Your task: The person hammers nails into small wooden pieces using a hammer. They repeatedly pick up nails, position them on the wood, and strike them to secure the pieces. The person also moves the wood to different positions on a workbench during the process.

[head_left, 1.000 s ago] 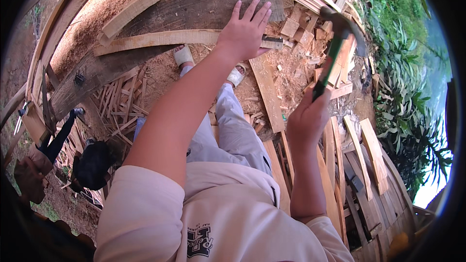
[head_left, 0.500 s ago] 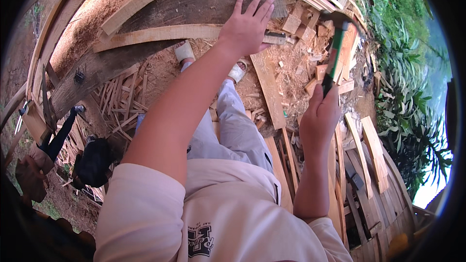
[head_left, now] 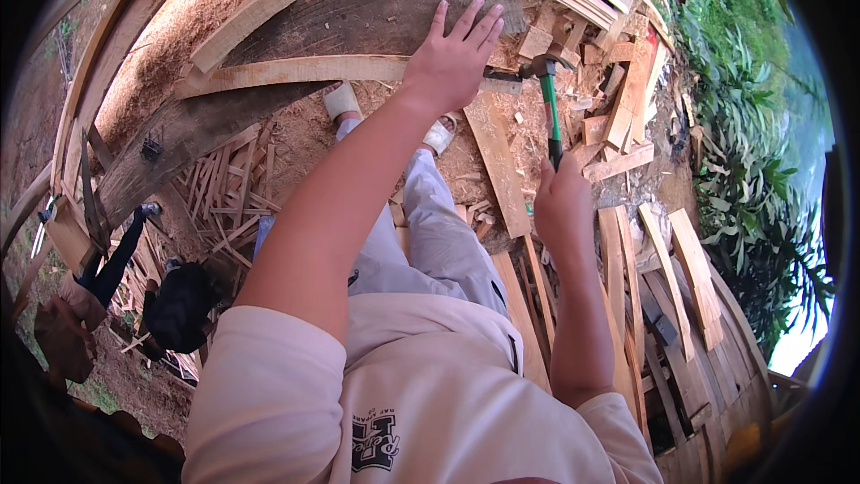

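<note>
My right hand [head_left: 566,202] is closed round the grip of a claw hammer [head_left: 552,112] with a green and black handle. The hammer's head is beside the right end of a narrow dark piece [head_left: 503,81], and I cannot tell whether they touch. That piece sticks out from under my left hand [head_left: 448,67], and its kind is unclear. My left hand lies with fingers spread over the edge of a dark weathered board [head_left: 376,4]. A pale wooden strip [head_left: 296,72] runs leftward from beneath its wrist.
Wood offcuts [head_left: 618,108] and shavings cover the ground to the right. Loose planks [head_left: 694,278] lie at the lower right, with thin sticks [head_left: 219,179] at the left. Two other people, one in a brown top [head_left: 67,332], are at the far left. Green plants [head_left: 743,143] border the right side.
The hammer has swung left and down toward the dark piece, and my right hand has moved left with it. My left hand has stayed nearly in place.
</note>
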The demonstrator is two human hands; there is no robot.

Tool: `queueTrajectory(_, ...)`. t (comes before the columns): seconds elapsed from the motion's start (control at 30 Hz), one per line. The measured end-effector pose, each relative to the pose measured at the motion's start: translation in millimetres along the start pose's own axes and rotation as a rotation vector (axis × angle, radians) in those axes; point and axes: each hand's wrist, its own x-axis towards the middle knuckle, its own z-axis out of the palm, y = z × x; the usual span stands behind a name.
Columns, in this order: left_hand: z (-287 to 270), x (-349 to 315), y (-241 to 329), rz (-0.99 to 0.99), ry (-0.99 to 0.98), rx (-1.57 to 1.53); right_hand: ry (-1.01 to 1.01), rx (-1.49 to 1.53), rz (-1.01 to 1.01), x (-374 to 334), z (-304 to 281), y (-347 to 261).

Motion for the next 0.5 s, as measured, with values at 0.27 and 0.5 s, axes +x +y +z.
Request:
queueTrajectory(0.27,7.4,-1.2,6.7,0.010,0.030,0.020,-0.009,-0.060,-0.057,4.4,4.6,-5.8)
queueTrajectory(0.5,9.6,11.2,-0.8,-0.022,0.055,0.048,0.108,0.194,0.059,-0.6,-24.2,-18.2)
